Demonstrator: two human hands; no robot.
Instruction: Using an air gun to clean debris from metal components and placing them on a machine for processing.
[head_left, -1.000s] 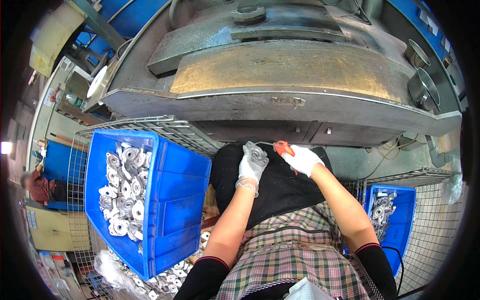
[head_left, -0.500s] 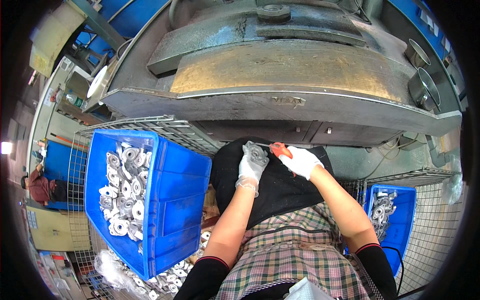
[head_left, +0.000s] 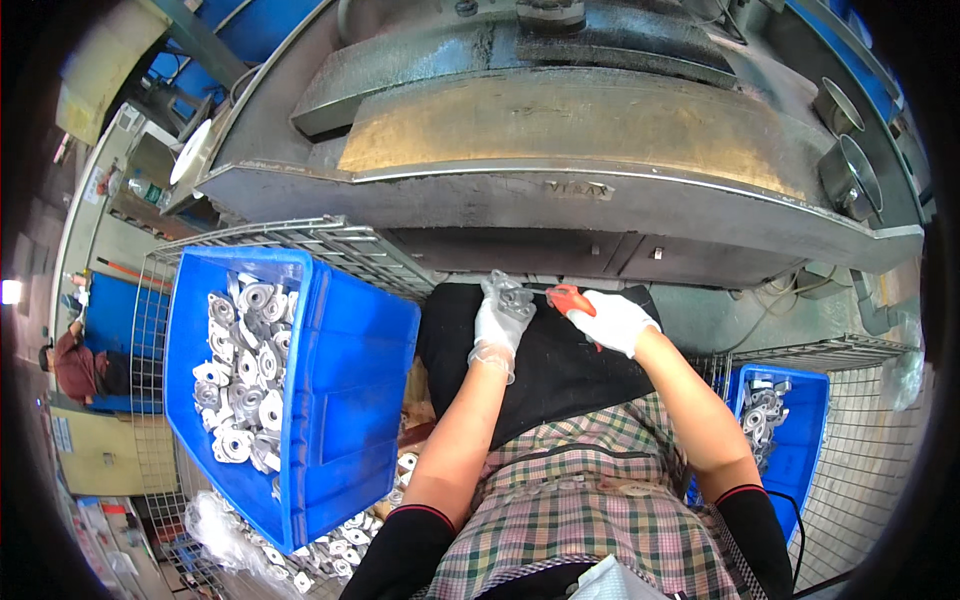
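Note:
In front of my lap, my left hand (head_left: 500, 328) wears a white glove under a clear plastic one and grips a grey metal casting (head_left: 514, 298). Just to its right, my right hand (head_left: 616, 322), in a white glove, is closed round a red-orange hand tool (head_left: 568, 300). The tool's head points at the casting, with a small gap between its red part and the metal. Its exact kind is too small to tell. Both hands are above a black cloth (head_left: 460, 350) spread over my lap.
A blue bin (head_left: 360, 370) full of similar castings stands at my left, with more castings (head_left: 345, 545) below it. A smaller blue bin (head_left: 800, 440) with castings sits at my right by a wire mesh cage (head_left: 865, 440). Ahead is a metal-edged workbench (head_left: 560, 195). A person (head_left: 80, 365) is far left.
My right hand and the red-orange tool have shifted slightly right, away from the casting. The casting in my left hand appears turned a little. The whole view has tilted slightly.

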